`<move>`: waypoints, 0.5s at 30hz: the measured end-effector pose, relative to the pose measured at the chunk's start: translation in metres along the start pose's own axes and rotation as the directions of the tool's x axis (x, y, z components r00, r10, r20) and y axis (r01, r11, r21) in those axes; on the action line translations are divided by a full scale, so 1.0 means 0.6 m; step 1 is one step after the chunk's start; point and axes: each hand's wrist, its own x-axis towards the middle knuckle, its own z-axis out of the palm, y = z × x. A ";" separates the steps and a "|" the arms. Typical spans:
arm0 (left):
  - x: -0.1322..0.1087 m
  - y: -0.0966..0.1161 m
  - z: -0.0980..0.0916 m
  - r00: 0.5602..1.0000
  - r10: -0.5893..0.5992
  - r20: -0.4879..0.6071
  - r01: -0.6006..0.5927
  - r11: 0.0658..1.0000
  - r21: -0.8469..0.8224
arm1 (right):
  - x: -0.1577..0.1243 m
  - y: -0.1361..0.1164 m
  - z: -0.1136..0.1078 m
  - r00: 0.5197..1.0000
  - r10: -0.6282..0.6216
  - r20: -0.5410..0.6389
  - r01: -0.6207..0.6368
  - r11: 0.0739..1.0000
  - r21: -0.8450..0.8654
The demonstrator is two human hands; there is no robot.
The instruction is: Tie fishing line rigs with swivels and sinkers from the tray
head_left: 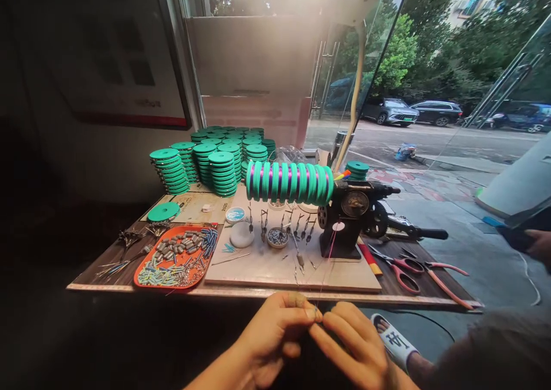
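Both hands are pinched shut, fingertips touching each other just off the table's near edge. The left hand has thumb and forefinger squeezed on a thin line, and the right hand nips the same spot from the other side. The line runs from the fingertips up and away over the wooden board to the black hand-crank winder, which has a row of green spools on its shaft. There's an orange parts tray on the left and red-handled scissors on the right.

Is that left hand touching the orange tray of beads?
Apart. The head view shows the left hand below the table edge, pinching a thin line, with that edge between it and the orange tray.
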 end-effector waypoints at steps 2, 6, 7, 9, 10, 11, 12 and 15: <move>-0.003 0.001 0.000 1.000 -0.016 -0.016 0.015 0.999 -0.030 | 0.001 -0.002 0.004 0.994 0.100 -0.038 -0.095 0.988 0.119; -0.004 0.003 -0.001 1.000 -0.008 0.010 0.008 1.000 0.030 | 0.000 -0.013 0.000 0.744 0.622 0.243 -0.636 0.550 0.541; -0.004 0.004 -0.002 1.000 0.013 0.013 -0.014 0.997 0.076 | 0.000 -0.016 0.000 0.636 0.686 0.354 -0.722 0.368 0.586; -0.004 0.006 -0.002 0.986 0.168 0.009 -0.166 0.957 0.237 | -0.002 -0.023 0.001 0.517 0.704 0.487 -0.783 0.159 0.602; -0.005 0.007 -0.003 0.955 0.298 0.012 -0.283 0.893 0.351 | -0.001 -0.027 0.001 0.525 0.684 0.506 -0.786 0.161 0.597; -0.007 0.007 -0.004 0.900 0.435 0.033 -0.395 0.780 0.485 | 0.000 -0.031 -0.001 0.564 0.656 0.502 -0.780 0.223 0.585; -0.009 0.006 -0.006 0.829 0.554 0.075 -0.473 0.622 0.624 | 0.005 -0.036 -0.005 0.614 0.624 0.484 -0.766 0.320 0.558; -0.015 -0.008 -0.015 0.644 0.735 0.214 -0.477 0.167 0.863 | 0.038 -0.044 -0.030 0.730 0.522 0.441 -0.683 0.578 0.447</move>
